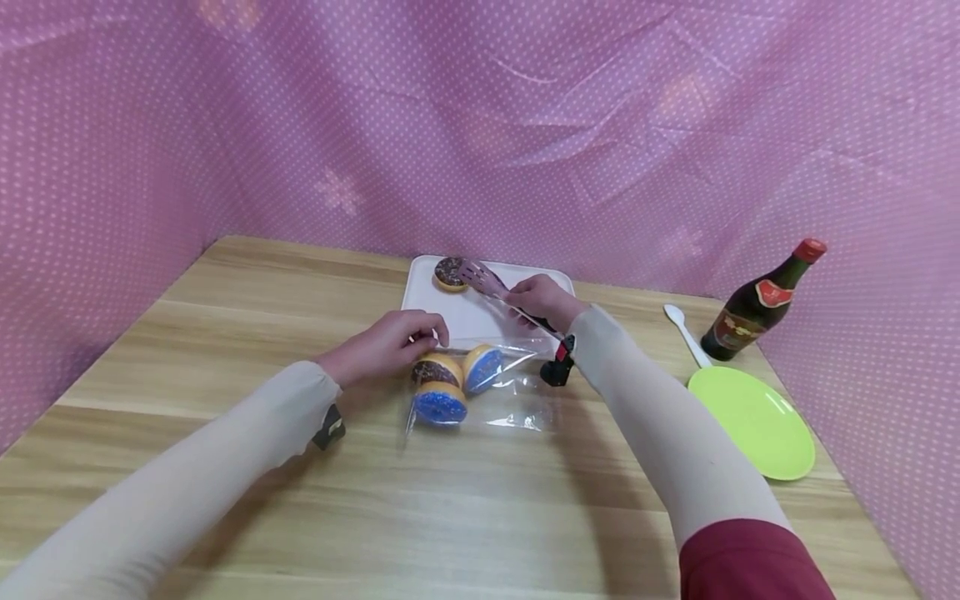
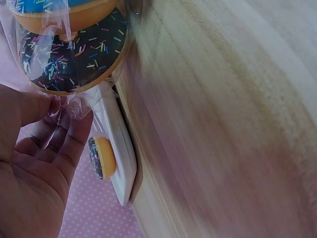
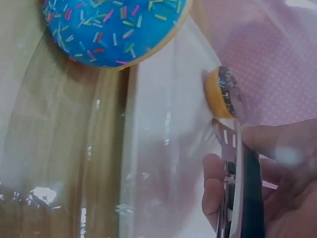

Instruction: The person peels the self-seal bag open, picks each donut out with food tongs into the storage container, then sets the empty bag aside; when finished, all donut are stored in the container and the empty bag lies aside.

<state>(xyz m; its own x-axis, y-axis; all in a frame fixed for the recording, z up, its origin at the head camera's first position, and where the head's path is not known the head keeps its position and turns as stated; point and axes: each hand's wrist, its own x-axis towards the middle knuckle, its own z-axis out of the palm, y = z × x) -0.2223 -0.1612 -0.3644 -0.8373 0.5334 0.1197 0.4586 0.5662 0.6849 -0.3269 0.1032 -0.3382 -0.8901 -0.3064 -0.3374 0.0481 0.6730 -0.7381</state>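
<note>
My left hand pinches the edge of a clear plastic bag between thumb and fingers. Inside the bag sit a chocolate-iced donut and two blue-iced donuts, all with sprinkles. Over the white tray, my right hand grips a pair of tongs with purplish slotted ends. Those ends are spread, close at the right edge of another chocolate donut lying on the tray's far left. One tong end overlaps this donut in the right wrist view.
On the right of the wooden table lies a green plate. A white spoon lies behind it, beside a dark bottle with a red cap. Pink dotted cloth hangs around the table.
</note>
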